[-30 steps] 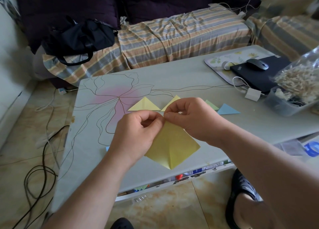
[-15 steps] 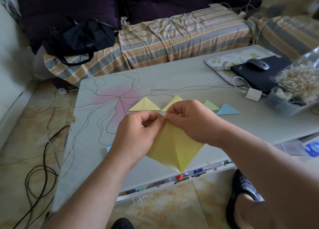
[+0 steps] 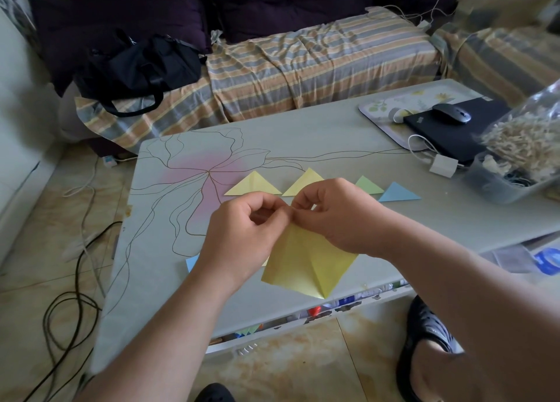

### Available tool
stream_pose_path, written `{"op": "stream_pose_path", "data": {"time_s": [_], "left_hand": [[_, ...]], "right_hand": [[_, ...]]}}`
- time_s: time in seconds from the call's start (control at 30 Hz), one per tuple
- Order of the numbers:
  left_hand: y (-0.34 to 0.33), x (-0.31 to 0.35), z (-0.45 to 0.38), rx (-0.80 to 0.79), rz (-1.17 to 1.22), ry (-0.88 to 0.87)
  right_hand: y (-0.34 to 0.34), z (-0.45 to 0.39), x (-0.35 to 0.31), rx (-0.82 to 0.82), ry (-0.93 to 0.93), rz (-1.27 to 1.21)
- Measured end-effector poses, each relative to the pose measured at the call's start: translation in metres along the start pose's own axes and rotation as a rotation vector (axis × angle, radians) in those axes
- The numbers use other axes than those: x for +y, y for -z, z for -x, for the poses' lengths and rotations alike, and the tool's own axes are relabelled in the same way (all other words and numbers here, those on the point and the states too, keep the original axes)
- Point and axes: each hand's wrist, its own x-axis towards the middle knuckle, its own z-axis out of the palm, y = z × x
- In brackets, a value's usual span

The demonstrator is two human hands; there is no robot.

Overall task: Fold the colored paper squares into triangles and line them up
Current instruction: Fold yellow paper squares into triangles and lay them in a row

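Folding fifth square: am pinching yellow paper (image 3: 306, 262) top corners together, left hand (image 3: 242, 238) and right hand (image 3: 336, 217) fingers both grasping it, lifted just above desk (image 3: 303, 135) near edge. Next, judging: align corners, flatten crease, place beside blue triangle (image 3: 397, 193) ending row.

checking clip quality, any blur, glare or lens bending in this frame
Head view: soft, even daylight, no glare on the table; the yellow paper and both hands are fairly sharp; forearms smear near the bottom edge; the wide-angle lens bows the table's edges; the sofa cushions sink into shadow.
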Motion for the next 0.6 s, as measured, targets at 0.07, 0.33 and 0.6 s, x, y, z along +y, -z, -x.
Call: {"op": "stream_pose_path", "data": {"time_s": [0.07,0.33,0.6], "left_hand": [[0.0008,-0.0012,-0.0015,-0.021,-0.035,-0.019],[0.0006,-0.0056,-0.0041,-0.067,0.071,-0.025],[0.0033,-0.0056,-0.0041,-0.072,-0.081,-0.035]], "right_hand": [[-0.0011,0.0007,-0.0003,0.000,0.005,0.022],[0.0002,0.0003,-0.0009,0.022,0.006,-0.025],[0.0026,-0.0027,0.0055,0.086,-0.015,-0.134]]}}
